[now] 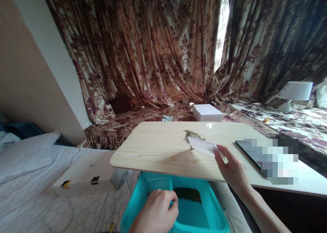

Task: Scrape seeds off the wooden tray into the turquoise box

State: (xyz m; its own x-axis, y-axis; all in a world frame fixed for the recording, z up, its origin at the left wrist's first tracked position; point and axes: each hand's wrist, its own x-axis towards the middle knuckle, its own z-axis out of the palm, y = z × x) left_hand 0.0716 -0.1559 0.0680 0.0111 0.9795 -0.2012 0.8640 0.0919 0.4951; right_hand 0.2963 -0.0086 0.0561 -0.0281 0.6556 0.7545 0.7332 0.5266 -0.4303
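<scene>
My right hand (233,170) pinches a white sheet of paper (204,146) that lies on a pale wooden table top (153,148), its far edge against a small heap of dried green bits (192,135). My left hand (157,212) is closed on the rim of a turquoise plastic tub (212,209) held under the table's front edge. Some dark green stuff (187,195) lies in the bottom of the tub.
A phone (249,150) lies on the table at the right, partly blurred out. A white box (207,112) sits beyond the table on the patterned bedspread. A white lamp (293,93) stands far right. A white carton (87,173) rests on the bed at left. Heavy patterned curtains hang behind.
</scene>
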